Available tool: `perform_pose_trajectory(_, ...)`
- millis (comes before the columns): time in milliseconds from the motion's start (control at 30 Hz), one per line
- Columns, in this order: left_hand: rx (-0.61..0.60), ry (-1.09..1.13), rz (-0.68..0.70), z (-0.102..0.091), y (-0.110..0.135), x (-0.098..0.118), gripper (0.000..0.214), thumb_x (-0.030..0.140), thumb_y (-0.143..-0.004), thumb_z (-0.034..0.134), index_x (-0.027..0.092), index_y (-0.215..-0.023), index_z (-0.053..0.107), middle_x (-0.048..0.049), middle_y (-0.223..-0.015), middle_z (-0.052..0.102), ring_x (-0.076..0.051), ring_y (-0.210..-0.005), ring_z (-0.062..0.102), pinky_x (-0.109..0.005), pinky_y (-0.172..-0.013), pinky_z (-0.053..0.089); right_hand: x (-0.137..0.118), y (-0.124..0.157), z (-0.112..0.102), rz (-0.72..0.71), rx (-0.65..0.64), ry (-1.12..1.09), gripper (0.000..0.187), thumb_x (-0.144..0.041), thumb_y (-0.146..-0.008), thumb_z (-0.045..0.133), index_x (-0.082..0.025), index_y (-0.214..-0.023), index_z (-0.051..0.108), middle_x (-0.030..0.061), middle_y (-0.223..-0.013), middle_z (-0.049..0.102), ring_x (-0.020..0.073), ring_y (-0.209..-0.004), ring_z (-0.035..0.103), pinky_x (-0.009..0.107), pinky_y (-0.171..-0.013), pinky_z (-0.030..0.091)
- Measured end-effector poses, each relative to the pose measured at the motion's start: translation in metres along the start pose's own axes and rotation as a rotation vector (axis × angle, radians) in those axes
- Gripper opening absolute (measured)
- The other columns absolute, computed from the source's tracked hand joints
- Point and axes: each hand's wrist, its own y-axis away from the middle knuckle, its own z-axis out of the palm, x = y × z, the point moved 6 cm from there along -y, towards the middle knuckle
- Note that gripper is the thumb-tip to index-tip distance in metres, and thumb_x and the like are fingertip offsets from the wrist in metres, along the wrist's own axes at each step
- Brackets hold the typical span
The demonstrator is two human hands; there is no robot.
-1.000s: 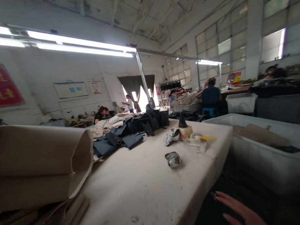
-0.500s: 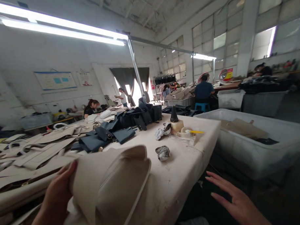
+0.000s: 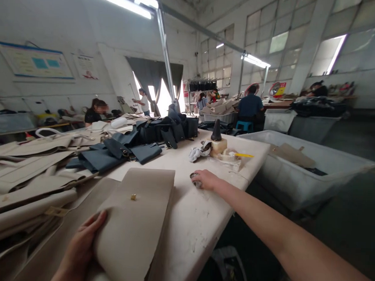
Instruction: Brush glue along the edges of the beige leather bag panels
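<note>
My left hand (image 3: 82, 247) grips the near left edge of a beige bag piece (image 3: 132, 224) lying flat on the worktable (image 3: 197, 223), a small brass stud showing on its flap. My right hand (image 3: 206, 180) is stretched out across the table and closed over a small crumpled grey rag (image 3: 194, 180), which it mostly hides. Beyond it lie a white cloth (image 3: 195, 154), a pale block with a black cone (image 3: 216, 141) and a yellow pencil (image 3: 245, 155).
Beige pieces (image 3: 26, 171) are stacked at left; dark blue pieces and bags (image 3: 135, 145) lie further back. A big white plastic tub (image 3: 300, 177) stands right of the table. Other people work at benches in the background.
The beige piece came down from in front of me to lie flat on the table. My right hand rose from beside the table and reached onto the grey rag.
</note>
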Motion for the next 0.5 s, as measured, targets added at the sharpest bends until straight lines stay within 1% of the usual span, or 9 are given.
perform_pose_trajectory(67,-0.012,0.003,-0.015,0.002,-0.001,0.0,0.041,0.028,-0.048,0.076,0.019,-0.085,0.063,-0.0036,-0.065,0.064,-0.023,-0.05,0.057,-0.03,-0.04,0.048,0.007,-0.006,-0.002,0.029,0.048,-0.024,0.035,-0.005,-0.065,0.067,-0.015,-0.098,0.061,0.0085,-0.115,0.052,0.0235,-0.1,0.05,0.046,-0.09,0.041)
perform_pose_trajectory(167,0.009,0.014,-0.049,0.007,0.005,0.005,0.046,0.028,-0.041,0.078,0.019,-0.084,0.064,-0.0024,-0.062,0.063,-0.023,-0.048,0.056,-0.029,-0.038,0.047,0.022,0.015,-0.032,0.107,0.236,-0.111,0.034,-0.015,-0.073,0.063,-0.015,-0.106,0.055,0.0073,-0.105,0.056,0.0187,-0.09,0.054,0.038,-0.085,0.045)
perform_pose_trajectory(200,0.025,0.017,-0.06,0.008,0.008,0.007,0.048,0.028,-0.037,0.078,0.019,-0.082,0.064,-0.0026,-0.061,0.063,-0.023,-0.047,0.056,-0.029,-0.037,0.046,0.029,0.031,-0.045,0.149,0.329,-0.144,0.037,-0.02,-0.074,0.063,-0.015,-0.11,0.053,0.0073,-0.106,0.056,0.0181,-0.089,0.055,0.037,-0.084,0.045)
perform_pose_trajectory(267,0.062,0.014,-0.081,0.011,0.012,0.012,0.05,0.026,-0.031,0.077,0.018,-0.079,0.064,-0.0033,-0.061,0.063,-0.024,-0.048,0.056,-0.029,-0.036,0.046,0.046,0.079,-0.067,0.265,0.54,-0.203,0.047,-0.028,-0.074,0.062,-0.019,-0.118,0.047,0.0077,-0.111,0.054,0.018,-0.088,0.055,0.035,-0.083,0.046)
perform_pose_trajectory(333,0.092,-0.003,-0.104,0.013,0.015,0.014,0.051,0.025,-0.028,0.077,0.018,-0.076,0.065,-0.004,-0.061,0.064,-0.025,-0.048,0.056,-0.03,-0.035,0.046,0.062,0.136,-0.073,0.404,0.752,-0.245,0.06,-0.038,-0.07,0.062,-0.019,-0.123,0.04,0.0092,-0.116,0.051,0.0207,-0.093,0.054,0.037,-0.084,0.045)
perform_pose_trajectory(367,0.097,-0.015,-0.111,0.015,0.015,0.015,0.051,0.026,-0.027,0.076,0.018,-0.076,0.064,-0.0048,-0.061,0.064,-0.026,-0.048,0.056,-0.03,-0.035,0.046,0.067,0.164,-0.069,0.47,0.856,-0.249,0.061,-0.043,-0.069,0.06,-0.017,-0.122,0.042,0.0108,-0.118,0.049,0.023,-0.101,0.05,0.039,-0.091,0.041)
perform_pose_trajectory(433,0.088,-0.032,-0.11,0.017,0.014,0.015,0.052,0.027,-0.027,0.076,0.017,-0.077,0.064,-0.0059,-0.063,0.064,-0.026,-0.049,0.057,-0.03,-0.036,0.046,0.072,0.204,-0.047,0.58,0.979,-0.272,0.057,-0.05,-0.065,0.058,-0.013,-0.108,0.055,0.0143,-0.126,0.04,0.0286,-0.112,0.042,0.043,-0.097,0.034)
perform_pose_trajectory(467,0.07,-0.039,-0.106,0.018,0.013,0.014,0.054,0.027,-0.028,0.077,0.017,-0.079,0.063,-0.0062,-0.063,0.064,-0.025,-0.05,0.057,-0.03,-0.037,0.047,0.071,0.215,-0.03,0.618,0.999,-0.312,0.056,-0.051,-0.063,0.057,-0.013,-0.103,0.058,0.0151,-0.125,0.04,0.0296,-0.109,0.044,0.044,-0.094,0.037)
perform_pose_trajectory(500,0.047,-0.047,-0.099,0.02,0.011,0.013,0.056,0.028,-0.029,0.078,0.017,-0.081,0.062,-0.006,-0.064,0.065,-0.025,-0.051,0.057,-0.03,-0.038,0.047,0.068,0.221,-0.012,0.645,1.012,-0.36,0.056,-0.052,-0.061,0.056,-0.012,-0.099,0.061,0.0155,-0.117,0.046,0.0296,-0.103,0.048,0.044,-0.09,0.04)
